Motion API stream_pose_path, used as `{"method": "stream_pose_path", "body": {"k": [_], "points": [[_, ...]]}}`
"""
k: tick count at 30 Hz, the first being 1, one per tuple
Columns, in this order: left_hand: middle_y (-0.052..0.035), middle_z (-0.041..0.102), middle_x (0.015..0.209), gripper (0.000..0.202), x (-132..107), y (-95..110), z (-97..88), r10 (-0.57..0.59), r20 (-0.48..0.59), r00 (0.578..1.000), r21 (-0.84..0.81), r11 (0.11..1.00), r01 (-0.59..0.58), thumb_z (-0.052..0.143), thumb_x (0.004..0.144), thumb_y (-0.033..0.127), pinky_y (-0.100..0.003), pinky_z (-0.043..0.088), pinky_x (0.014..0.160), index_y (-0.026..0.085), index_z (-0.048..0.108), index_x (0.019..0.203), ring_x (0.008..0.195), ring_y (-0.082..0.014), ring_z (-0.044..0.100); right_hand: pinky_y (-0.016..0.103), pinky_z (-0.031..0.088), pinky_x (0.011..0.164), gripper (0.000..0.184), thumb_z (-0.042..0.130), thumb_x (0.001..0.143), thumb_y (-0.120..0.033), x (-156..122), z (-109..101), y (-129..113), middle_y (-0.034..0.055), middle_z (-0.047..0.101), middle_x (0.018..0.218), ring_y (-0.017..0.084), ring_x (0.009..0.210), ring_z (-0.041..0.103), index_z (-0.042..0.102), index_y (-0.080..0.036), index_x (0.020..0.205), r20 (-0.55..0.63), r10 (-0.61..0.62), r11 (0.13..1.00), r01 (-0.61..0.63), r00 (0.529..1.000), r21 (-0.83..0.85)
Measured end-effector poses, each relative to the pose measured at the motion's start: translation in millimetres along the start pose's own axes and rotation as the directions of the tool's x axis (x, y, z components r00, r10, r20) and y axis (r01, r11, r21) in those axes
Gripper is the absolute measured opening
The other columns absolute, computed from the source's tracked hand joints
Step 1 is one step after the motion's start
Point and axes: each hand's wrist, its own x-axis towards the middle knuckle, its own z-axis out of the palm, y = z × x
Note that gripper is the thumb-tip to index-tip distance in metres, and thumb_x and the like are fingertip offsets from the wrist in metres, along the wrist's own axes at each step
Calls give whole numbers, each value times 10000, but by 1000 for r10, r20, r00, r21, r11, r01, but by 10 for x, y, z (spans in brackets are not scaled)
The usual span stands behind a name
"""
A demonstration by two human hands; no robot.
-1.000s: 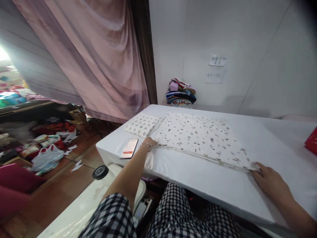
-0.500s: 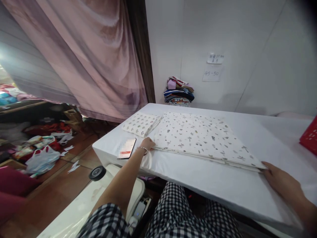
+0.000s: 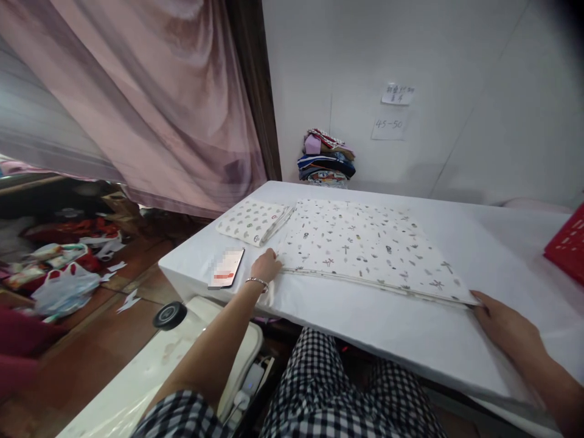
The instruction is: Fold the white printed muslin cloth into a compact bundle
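The folded palm-print cloth (image 3: 365,249) lies flat on the white-covered table (image 3: 483,255), its near edge inside the rim. The right hand (image 3: 508,325) pinches one near corner; the left hand (image 3: 265,266) curls at the other, near the smartphone (image 3: 232,266), its grip unclear from here.

Table (image 3: 497,261) plain white. Sheet (image 3: 360,249) toward near edge: white, scattered small prints in grey, brown, olive. Folded cloth (image 3: 249,220) toward left edge: off-white, rows of grey-green motifs, one reddish. Phone (image 3: 228,267) by near-left corner: black rim, pale pinkish screen, red bar, part pixelated. Box (image 3: 566,246) toward far edge, right side: red, pale flecks. Stack (image 3: 326,159) past far edge: lilac, navy, blue, brown, red-and-white top. Curtain (image 3: 187,115) beyond far-left corner: dusty pink. Trousers (image 3: 314,377), sleeve (image 3: 180,417) below near edge: black-and-white checks. Bracelet (image 3: 258,281) silver.
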Motion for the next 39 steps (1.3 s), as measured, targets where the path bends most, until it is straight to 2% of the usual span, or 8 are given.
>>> {"method": "stream_pose_path", "body": {"k": [4, 8, 11, 14, 16, 18, 24, 39], "points": [[-79, 613, 915, 189, -30, -48, -1, 2, -18, 1000, 65, 998, -1, 461, 746, 280, -309, 407, 676, 209, 507, 915, 849, -233, 580, 360, 448, 813, 520, 320, 827, -414, -36, -68, -15, 106, 591, 1146, 264, 1012, 560, 460, -180, 1270, 24, -65, 998, 65, 998, 15], [-108, 566, 1015, 210, -62, 18, 29, 155, -200, 968, 164, 979, -123, 473, 770, 293, -339, 412, 730, 190, 547, 937, 942, -255, 532, 365, 373, 935, 450, 370, 820, -324, -80, -185, -232, 139, 543, 1199, 262, 1095, 492, 523, -120, 1192, -242, -309, 942, 331, 920, 55], [-82, 582, 957, 156, -132, 267, 136, 406, -266, 874, 167, 913, -373, 467, 810, 265, -328, 401, 786, 198, 584, 888, 944, -225, 511, 377, 394, 912, 357, 380, 841, -306, -103, -244, -663, 111, 594, 1110, 230, 1029, 526, 585, -159, 1094, -351, -420, 845, 502, 837, 183], [-48, 604, 902, 130, -225, 605, 329, 672, -185, 717, 71, 737, -672, 489, 825, 249, -305, 399, 801, 201, 609, 843, 892, -184, 515, 382, 419, 862, 286, 399, 867, -313, -115, -274, -1198, 76, 630, 1021, 215, 963, 549, 631, -203, 993, -349, -545, 705, 642, 762, 302], [-39, 611, 884, 142, -272, 798, 476, 778, -136, 613, 20, 621, -784, 489, 835, 250, -305, 401, 795, 196, 620, 831, 868, -172, 516, 376, 420, 844, 271, 399, 880, -299, -109, -278, -1501, 66, 643, 979, 207, 932, 553, 644, -213, 956, -369, -573, 644, 681, 732, 350], [-42, 613, 876, 159, -288, 927, 610, 822, -124, 557, -8, 560, -828, 486, 843, 255, -309, 402, 793, 191, 631, 830, 867, -169, 515, 370, 415, 824, 259, 408, 883, -288, -90, -265, -1712, 60, 645, 957, 204, 912, 550, 650, -217, 940, -366, -589, 620, 693, 721, 368], [-52, 605, 882, 160, -236, 990, 825, 815, -160, 557, -44, 558, -829, 516, 832, 270, -311, 404, 791, 193, 652, 864, 879, -171, 510, 355, 400, 785, 238, 433, 881, -285, -30, -116, -1880, 59, 620, 930, 196, 870, 521, 658, -210, 906, -335, -576, 646, 666, 746, 372], [-57, 586, 877, 291, -297, 969, 840, 829, -151, 538, -15, 542, -840, 365, 900, 288, -340, 375, 790, 200, 641, 870, 868, -175, 491, 364, 389, 781, 242, 408, 889, -266, -80, -52, -1879, 70, 604, 922, 202, 866, 512, 642, -205, 876, -379, -547, 645, 664, 746, 378]]}}
